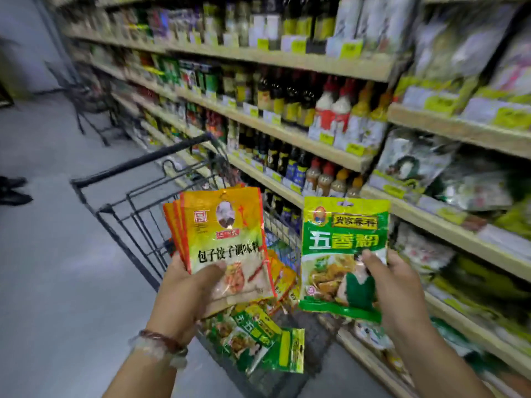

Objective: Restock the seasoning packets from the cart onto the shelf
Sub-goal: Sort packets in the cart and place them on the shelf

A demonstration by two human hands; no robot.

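My left hand grips a fanned stack of orange seasoning packets, held upright above the cart. A green five-spice packet stands upright in my right hand, thumb pressed on its front, just right of the orange stack. More green packets and orange ones lie loose in the cart basket below my hands. The shelf with bagged seasonings runs along the right, close to my right hand.
Bottles of sauce and oil fill the shelves ahead on several levels. A folded metal frame stands further down the aisle. Someone's dark shoes show at the left edge on the grey floor.
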